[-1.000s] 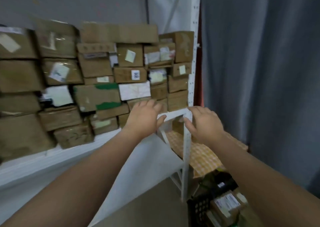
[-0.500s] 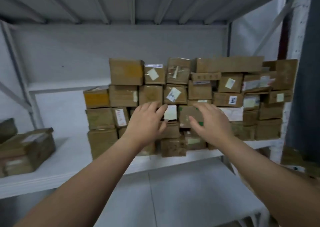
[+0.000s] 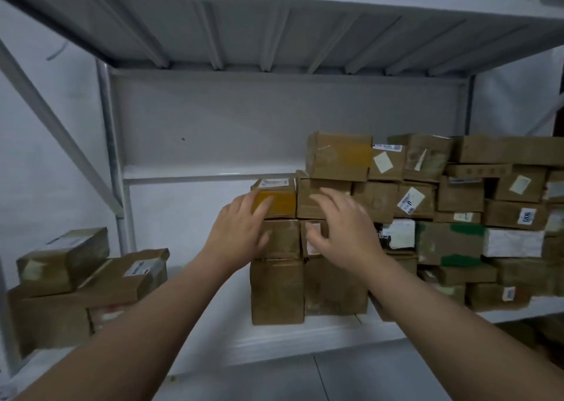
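A wall of stacked cardboard parcels (image 3: 451,217) fills the right half of a white metal shelf (image 3: 274,339). At its left end a small box with yellow tape (image 3: 279,200) sits on top of a column of boxes. My left hand (image 3: 241,232) reaches up to that box with fingers spread and straight, its fingertips at the box's front face. My right hand (image 3: 345,226) is spread in front of the neighbouring boxes (image 3: 308,199), fingers loosely extended, holding nothing. Whether either hand touches the cardboard is unclear.
A second, lower pile of parcels (image 3: 85,284) lies at the shelf's left end. Bare shelf surface shows between the two piles. The upper shelf (image 3: 274,25) hangs overhead, and a diagonal brace (image 3: 58,128) crosses at the left.
My view has swung left and up along the shelf. Both hands have left the shelf's right corner post and now reach toward the left end of the parcel stack.
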Tool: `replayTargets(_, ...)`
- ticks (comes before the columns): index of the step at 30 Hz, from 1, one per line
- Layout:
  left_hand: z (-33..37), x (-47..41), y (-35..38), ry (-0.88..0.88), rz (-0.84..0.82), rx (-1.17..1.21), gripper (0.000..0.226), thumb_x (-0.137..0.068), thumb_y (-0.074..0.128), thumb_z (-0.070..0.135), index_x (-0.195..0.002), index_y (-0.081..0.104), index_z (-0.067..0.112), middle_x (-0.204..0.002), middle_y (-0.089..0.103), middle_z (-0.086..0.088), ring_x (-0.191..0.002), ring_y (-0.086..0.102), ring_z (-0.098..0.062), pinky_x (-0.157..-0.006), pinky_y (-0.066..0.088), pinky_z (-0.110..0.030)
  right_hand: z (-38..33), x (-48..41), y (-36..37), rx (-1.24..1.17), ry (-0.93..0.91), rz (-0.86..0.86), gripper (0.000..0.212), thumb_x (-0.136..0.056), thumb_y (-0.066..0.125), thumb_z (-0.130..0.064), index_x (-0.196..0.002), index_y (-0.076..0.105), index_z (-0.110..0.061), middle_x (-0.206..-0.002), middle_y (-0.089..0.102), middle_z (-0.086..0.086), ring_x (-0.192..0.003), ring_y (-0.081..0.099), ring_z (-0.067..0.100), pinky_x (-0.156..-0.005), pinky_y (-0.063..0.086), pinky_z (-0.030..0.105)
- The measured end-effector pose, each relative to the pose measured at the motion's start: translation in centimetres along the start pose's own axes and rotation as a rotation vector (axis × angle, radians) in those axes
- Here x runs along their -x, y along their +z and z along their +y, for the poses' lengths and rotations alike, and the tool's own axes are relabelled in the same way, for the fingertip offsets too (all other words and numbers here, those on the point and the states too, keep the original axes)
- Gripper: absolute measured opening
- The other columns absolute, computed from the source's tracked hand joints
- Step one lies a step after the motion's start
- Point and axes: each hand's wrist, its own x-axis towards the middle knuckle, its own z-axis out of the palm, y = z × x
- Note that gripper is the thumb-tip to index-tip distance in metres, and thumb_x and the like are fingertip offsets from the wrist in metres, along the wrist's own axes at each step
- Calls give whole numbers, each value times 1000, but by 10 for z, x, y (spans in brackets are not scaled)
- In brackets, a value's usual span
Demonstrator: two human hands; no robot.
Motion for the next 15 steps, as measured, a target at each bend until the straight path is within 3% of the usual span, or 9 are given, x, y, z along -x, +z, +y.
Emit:
replayTargets(5, -23, -58, 38, -34, -71, -6, 80, -90, 48, 57, -151, 5, 28, -159, 7, -10, -142, 21, -33, -112, 30, -43, 0, -29, 30, 54, -11, -28, 55, -91, 46, -45, -142, 39, -25, -149, 37, -1, -137, 32, 18, -112, 25, 40)
replayTargets(8, -36, -78, 59, -117, -190, 166, 82, -89, 51, 58, -151, 5, 31, -160, -1, -7, -139, 26, -34, -106, 37, -45, 2, -39, 48, 39, -5, -27, 55, -90, 48, -45, -141, 39, -25, -147, 39, -1, -135, 34, 18, -110, 28, 40)
replayTargets(10, -42, -81, 71, -129, -200, 294, 74, -90, 56, 49, -149, 18, 27, -157, 13, -6, -130, 40, -31, -98, 44, -43, 3, -42, 59, 18, -5, -25, 55, -90, 48, -44, -140, 39, -25, -146, 40, -2, -133, 35, 18, -109, 29, 39)
replayTargets(15, -44, -73, 84, -119, 55, 478, 47, -89, 63, 29, -130, 45, 17, -133, 45, -4, -107, 55, -27, -86, 48, -36, 1, -44, 77, -17, 20, -16, 55, -91, 47, -43, -141, 39, -22, -143, 42, -2, -131, 37, 17, -108, 30, 37)
